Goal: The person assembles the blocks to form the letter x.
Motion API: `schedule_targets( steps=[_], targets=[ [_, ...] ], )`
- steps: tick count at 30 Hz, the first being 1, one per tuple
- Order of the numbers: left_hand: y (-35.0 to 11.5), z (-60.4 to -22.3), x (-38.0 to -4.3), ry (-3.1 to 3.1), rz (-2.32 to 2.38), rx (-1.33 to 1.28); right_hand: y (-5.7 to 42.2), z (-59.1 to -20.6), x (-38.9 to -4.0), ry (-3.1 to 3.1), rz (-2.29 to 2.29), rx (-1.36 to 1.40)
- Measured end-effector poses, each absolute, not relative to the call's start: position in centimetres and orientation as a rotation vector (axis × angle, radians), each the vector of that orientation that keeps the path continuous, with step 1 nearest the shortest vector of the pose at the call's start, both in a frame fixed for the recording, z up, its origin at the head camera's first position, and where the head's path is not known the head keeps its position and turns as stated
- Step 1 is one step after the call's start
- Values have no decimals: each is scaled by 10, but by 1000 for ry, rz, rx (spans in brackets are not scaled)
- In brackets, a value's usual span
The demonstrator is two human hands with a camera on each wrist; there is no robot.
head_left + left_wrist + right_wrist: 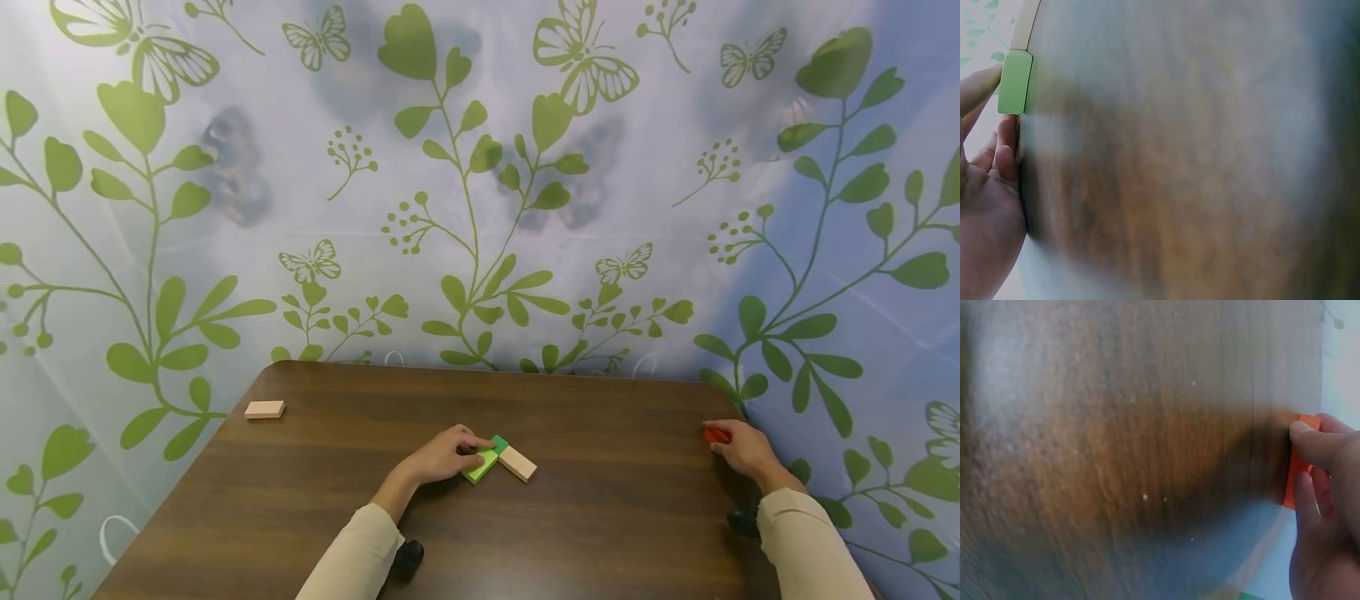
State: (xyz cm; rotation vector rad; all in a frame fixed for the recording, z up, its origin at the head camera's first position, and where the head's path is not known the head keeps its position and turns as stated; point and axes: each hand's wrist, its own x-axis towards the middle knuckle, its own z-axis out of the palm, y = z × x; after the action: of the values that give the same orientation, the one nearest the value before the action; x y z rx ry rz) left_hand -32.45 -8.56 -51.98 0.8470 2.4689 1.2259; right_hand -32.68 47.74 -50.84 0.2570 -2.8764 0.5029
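Near the middle of the table my left hand (442, 454) has its thumb and index finger on a light green block (482, 467), gripping it. In the left wrist view the fingers sit right against this green block (1015, 81). A dark green block (499, 443) lies at its far corner, by the index fingertip. Beside them a plain wooden block (517, 464) lies at an angle, its end close to both green blocks. Over by the right edge of the table, my right hand (746, 450) pinches a red block (1300, 464) between thumb and fingers, partly covering it.
Another plain wooden block (265, 409) lies at the far left of the brown table (600, 533). Behind the table hangs a curtain (480, 208) printed with green leaves and butterflies. The table's right edge runs close by the right hand.
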Motion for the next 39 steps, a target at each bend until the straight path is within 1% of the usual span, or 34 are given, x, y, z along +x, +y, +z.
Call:
schedule_targets(
  steps=[5, 14, 20, 27, 39],
  targets=[
    [-84, -520, -325, 2458, 1237, 842, 477, -507, -328, -2879, 494, 249],
    [-85, -522, -329, 2465, 1230, 831, 477, -509, -327, -2949, 648, 148],
    [-87, -521, -327, 2476, 1233, 825, 475, -505, -328, -2972, 682, 196],
    [-86, -523, -326, 2473, 1237, 820, 471, -501, -328, -2971, 622, 239],
    [-84, -522, -325, 2487, 1227, 829, 448, -488, -337, -2958, 655, 314]
  ],
)
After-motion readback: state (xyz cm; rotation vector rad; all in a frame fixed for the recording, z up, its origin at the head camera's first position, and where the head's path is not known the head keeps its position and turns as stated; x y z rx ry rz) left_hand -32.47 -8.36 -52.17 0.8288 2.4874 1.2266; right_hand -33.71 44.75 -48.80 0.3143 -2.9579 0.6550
